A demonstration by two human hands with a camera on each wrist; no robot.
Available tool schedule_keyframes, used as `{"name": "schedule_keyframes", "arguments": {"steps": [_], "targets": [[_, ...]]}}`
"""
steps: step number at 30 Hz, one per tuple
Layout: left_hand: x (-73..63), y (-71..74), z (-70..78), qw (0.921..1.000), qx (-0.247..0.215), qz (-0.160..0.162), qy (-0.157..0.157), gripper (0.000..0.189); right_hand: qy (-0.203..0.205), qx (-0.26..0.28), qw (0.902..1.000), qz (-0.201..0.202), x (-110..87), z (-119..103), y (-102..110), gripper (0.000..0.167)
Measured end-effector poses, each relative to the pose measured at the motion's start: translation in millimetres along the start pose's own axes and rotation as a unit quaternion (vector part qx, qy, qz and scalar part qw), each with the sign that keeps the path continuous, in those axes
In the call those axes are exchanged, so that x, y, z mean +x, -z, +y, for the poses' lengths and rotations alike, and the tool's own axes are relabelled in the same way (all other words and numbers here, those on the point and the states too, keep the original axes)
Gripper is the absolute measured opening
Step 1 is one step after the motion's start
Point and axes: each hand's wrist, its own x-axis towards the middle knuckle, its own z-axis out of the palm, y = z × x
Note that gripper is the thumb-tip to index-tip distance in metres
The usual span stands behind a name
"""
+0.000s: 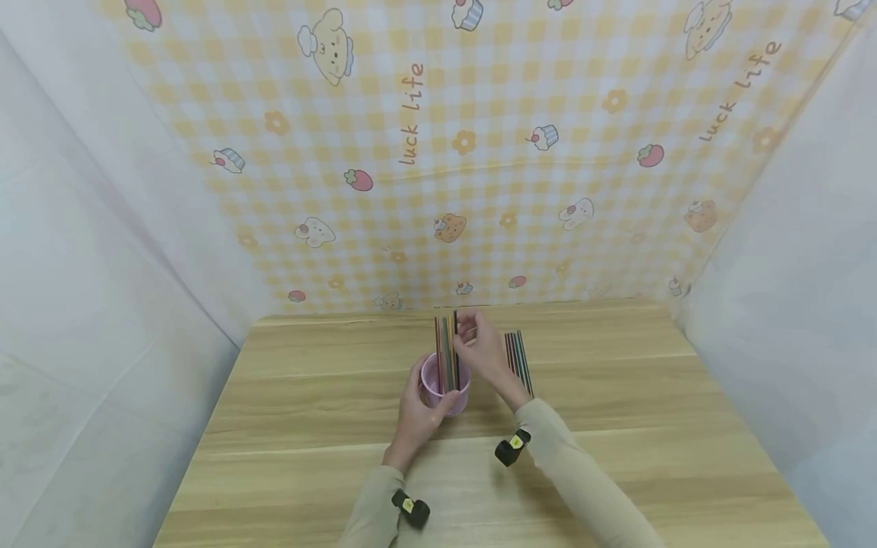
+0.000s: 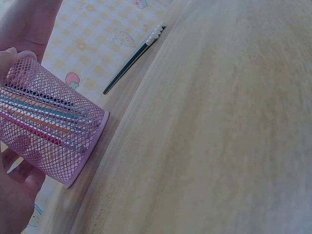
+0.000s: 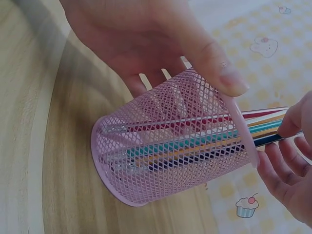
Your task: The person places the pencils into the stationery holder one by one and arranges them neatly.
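Observation:
A pink mesh pen cup (image 1: 460,403) stands tilted on the table, and my left hand (image 1: 418,415) grips it round the side. In the right wrist view the left thumb (image 3: 231,80) lies along the rim. Several coloured pencils (image 1: 445,342) stand in the cup, red, teal, orange and dark ones showing through the mesh (image 3: 146,190). At their upper ends my right hand (image 1: 483,346) pinches a dark pencil (image 3: 265,140) between thumb and fingers. Right of the cup, more pencils (image 1: 518,354) lie side by side, partly hidden by the right wrist.
The wooden table (image 1: 308,411) runs back to a yellow checked cloth (image 1: 384,205) with cartoon prints. White sheets (image 1: 103,304) hang at both sides. A small black camera (image 1: 512,447) is strapped to each wrist.

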Motion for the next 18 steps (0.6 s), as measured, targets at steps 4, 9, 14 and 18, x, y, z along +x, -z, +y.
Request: {"name": "schedule_keyframes", "arguments": {"steps": [4,9,14,18], "targets": [[0.0,-0.2,-0.3,1.0,0.002,0.003,-0.003,0.083,-0.017,0.003,0.9998,-0.008,-0.7,3,2,0.034],[0.3,-0.2,-0.9,0.9999,0.002,0.006,-0.008,0.083,-0.035,0.006,0.9994,0.0,-0.7,4,9,0.032],[-0.6,-0.3,-0.3,0.9999,0.011,0.008,-0.001,0.083,-0.025,-0.016,0.9993,0.024,1.2,8,18,0.027],[-0.9,-0.7,-1.1,0.9999,0.01,0.009,-0.001,0.082,-0.045,-0.028,0.9981,0.031,4.1,14,27,0.027]]}}
